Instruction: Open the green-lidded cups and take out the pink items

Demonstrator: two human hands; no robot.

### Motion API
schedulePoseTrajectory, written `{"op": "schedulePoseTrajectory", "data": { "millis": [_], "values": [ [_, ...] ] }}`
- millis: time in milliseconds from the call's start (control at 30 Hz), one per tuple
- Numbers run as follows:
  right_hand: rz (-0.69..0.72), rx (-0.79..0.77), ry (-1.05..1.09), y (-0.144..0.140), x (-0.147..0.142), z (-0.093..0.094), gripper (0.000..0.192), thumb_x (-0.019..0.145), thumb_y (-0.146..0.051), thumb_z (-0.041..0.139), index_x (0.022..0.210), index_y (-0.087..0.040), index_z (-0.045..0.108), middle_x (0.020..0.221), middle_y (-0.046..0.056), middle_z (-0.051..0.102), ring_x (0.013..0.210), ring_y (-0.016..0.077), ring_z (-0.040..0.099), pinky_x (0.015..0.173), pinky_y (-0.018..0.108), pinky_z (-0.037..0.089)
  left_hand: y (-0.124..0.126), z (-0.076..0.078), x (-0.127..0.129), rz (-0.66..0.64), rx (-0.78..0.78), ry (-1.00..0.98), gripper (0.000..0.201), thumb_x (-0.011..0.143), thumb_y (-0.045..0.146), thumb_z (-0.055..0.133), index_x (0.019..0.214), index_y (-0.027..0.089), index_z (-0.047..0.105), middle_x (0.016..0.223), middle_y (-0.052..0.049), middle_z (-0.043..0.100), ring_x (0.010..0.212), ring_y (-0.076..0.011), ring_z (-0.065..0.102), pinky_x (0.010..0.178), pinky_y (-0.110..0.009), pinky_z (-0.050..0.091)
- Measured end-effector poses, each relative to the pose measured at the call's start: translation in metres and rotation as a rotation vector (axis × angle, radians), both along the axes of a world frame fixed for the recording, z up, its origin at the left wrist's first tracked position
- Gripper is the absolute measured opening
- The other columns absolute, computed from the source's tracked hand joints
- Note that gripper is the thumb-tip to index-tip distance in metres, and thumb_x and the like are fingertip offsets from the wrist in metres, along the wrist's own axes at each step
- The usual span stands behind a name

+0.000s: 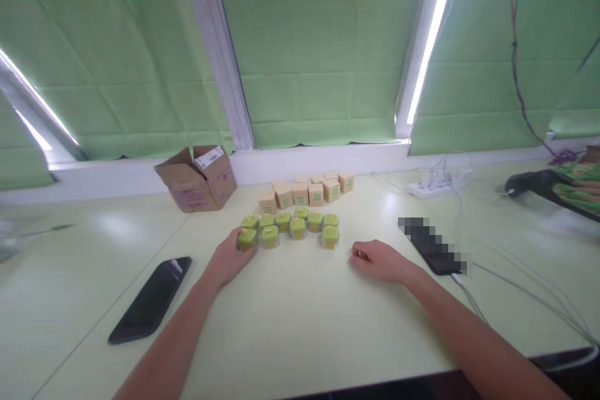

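Note:
My left hand (228, 260) is closed around a small clear jar with a green lid (247, 238), at the left end of the front row. Several similar green-lidded jars (298, 227) stand close by in two loose rows, with yellowish contents. To the right of them, my right hand (375, 260) rests on the table with its fingers curled in. Nothing shows in that hand. Behind the jars are several small tan cardboard boxes (300, 194) with green labels, grouped together.
An opened brown carton (199, 180) stands at the back left of the pale table (300, 325). A dark phone (150, 300) lies left of my arms; another dark device (435, 249) with a cable lies right. A white power strip (430, 189) and loose cables occupy the back right.

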State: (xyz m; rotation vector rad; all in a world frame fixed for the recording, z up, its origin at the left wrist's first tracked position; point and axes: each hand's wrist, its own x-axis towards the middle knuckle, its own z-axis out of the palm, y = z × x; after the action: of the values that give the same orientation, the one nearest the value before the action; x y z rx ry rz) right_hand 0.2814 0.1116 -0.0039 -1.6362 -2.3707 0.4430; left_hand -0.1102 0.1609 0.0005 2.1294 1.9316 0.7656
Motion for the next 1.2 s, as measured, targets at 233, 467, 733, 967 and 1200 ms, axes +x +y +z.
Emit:
{"op": "schedulePoseTrajectory", "data": {
  "millis": [233,467,733,967,1200],
  "values": [
    [-0.033,0.063,-0.022,-0.006,0.002,-0.011,0.025,0.089,-0.040,0.046,0.091,-0.021,0.063,0.079,0.003,0.066,0.068,0.0145,0.056,0.058,0.024,0.028,-0.005,0.004,0.001,0.039,0.012,-0.014,0.054,0.071,0.051,0.062,0.115,0.019,0.054,0.106,-0.007,0.067,0.094,-0.0254,0.063,0.080,-0.033,0.047],
    [0.044,0.072,0.017,-0.014,-0.005,-0.005,0.024,0.089,-0.035,0.047,0.090,-0.020,0.065,0.078,0.004,0.066,0.071,0.0149,0.057,0.063,0.024,0.033,-0.030,0.010,0.031,-0.071,0.181,-0.026,0.057,0.071,0.053,0.065,0.114,0.018,0.057,0.100,-0.006,0.064,0.080,-0.0211,0.059,0.068,-0.030,0.048],
    [0.268,0.148,0.175,-0.026,-0.029,0.008,0.024,0.091,-0.029,0.046,0.080,-0.018,0.063,0.069,0.002,0.062,0.063,0.0123,0.053,0.062,0.023,0.035,-0.060,0.013,0.087,-0.409,0.097,-0.079,0.047,0.066,0.032,0.073,0.108,0.022,0.057,0.105,-0.005,0.060,0.093,-0.0233,0.057,0.082,-0.035,0.046],
    [0.248,0.194,0.324,-0.019,-0.055,0.031,0.023,0.090,-0.038,0.050,0.081,-0.018,0.056,0.073,0.000,0.057,0.066,0.0118,0.049,0.060,0.022,0.034,-0.063,0.025,0.130,-0.550,0.027,-0.117,0.044,0.062,0.028,0.075,0.101,0.022,0.057,0.095,-0.002,0.061,0.085,-0.0209,0.057,0.077,-0.032,0.044],
    [0.295,0.223,0.329,-0.014,-0.060,0.008,0.018,0.092,-0.028,0.046,0.080,-0.017,0.054,0.077,0.002,0.056,0.072,0.0129,0.050,0.067,0.024,0.037,-0.066,0.004,0.132,-0.513,-0.055,-0.190,0.048,0.061,0.026,0.077,0.105,0.021,0.059,0.095,-0.002,0.063,0.085,-0.0206,0.058,0.074,-0.032,0.045]
  ]
}}
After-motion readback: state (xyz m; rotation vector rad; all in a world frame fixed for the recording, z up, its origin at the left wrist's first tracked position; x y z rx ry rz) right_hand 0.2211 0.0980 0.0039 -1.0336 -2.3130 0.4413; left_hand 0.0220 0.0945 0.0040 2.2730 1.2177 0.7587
